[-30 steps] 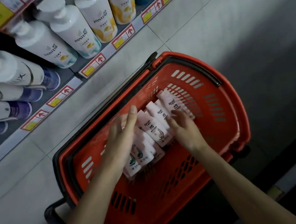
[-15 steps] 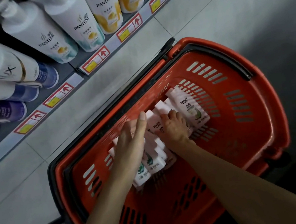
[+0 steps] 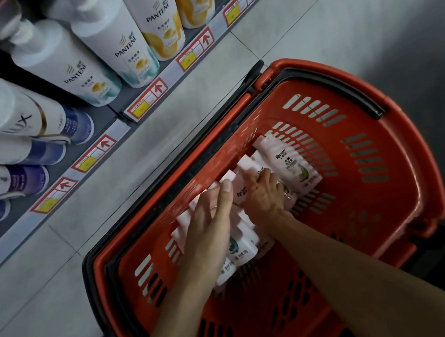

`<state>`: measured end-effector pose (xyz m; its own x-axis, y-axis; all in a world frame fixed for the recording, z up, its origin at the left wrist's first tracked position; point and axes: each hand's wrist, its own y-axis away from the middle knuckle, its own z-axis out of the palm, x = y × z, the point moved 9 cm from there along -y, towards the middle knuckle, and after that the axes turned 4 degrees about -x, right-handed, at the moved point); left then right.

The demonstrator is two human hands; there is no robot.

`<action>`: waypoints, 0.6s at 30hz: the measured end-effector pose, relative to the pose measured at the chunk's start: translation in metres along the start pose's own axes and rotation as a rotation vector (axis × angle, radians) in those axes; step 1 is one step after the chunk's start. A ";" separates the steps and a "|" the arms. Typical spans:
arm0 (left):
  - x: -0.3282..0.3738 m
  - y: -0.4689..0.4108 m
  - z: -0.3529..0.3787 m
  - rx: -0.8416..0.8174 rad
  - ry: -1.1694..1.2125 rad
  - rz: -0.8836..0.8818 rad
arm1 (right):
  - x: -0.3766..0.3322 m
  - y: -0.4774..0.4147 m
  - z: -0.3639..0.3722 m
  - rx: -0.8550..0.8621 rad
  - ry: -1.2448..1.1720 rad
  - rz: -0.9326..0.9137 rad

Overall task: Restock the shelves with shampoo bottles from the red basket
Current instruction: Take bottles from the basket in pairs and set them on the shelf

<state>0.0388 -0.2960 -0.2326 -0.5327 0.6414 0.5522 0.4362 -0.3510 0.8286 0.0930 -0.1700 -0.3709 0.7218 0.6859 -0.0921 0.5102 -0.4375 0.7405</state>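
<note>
Shelf (image 3: 108, 114): left of basket.
Basket (image 3: 410, 143): red, on floor (image 3: 308, 15).
Bottles (image 3: 291, 165): pink row lying in basket, under both hands.
Left hand (image 3: 209, 226): flat, fingers straight, resting on row.
Right hand (image 3: 265, 193): fingers bent over one bottle; grip cannot be told.

Your right hand (image 3: 265, 193) has slid from the side of the pink bottles (image 3: 244, 246) onto the top of them, and its fingers (image 3: 266, 173) now curl over a middle bottle (image 3: 245, 164). Your left hand (image 3: 209, 226) has come closer to it. The far bottle (image 3: 290, 165) now shows its label.
</note>
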 end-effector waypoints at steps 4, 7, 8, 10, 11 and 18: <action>0.000 0.003 -0.001 0.023 0.010 -0.016 | -0.003 -0.003 -0.002 0.015 -0.045 0.012; 0.000 0.008 0.001 0.009 0.003 -0.036 | 0.000 0.002 0.007 0.002 -0.038 -0.021; 0.002 0.011 0.002 0.002 0.001 -0.038 | 0.004 0.004 0.007 0.002 -0.059 -0.027; 0.008 0.013 0.002 -0.003 -0.007 -0.013 | 0.016 0.008 0.003 -0.004 -0.179 -0.021; 0.012 0.015 0.001 0.000 -0.012 0.010 | 0.023 0.011 -0.004 0.006 -0.277 -0.012; 0.044 0.035 -0.008 0.008 0.042 0.037 | 0.061 0.059 -0.082 0.046 -0.783 -0.023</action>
<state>0.0244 -0.2855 -0.1789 -0.5462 0.5986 0.5860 0.4620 -0.3683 0.8068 0.1290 -0.1060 -0.2785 0.8217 0.0929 -0.5623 0.5356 -0.4632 0.7061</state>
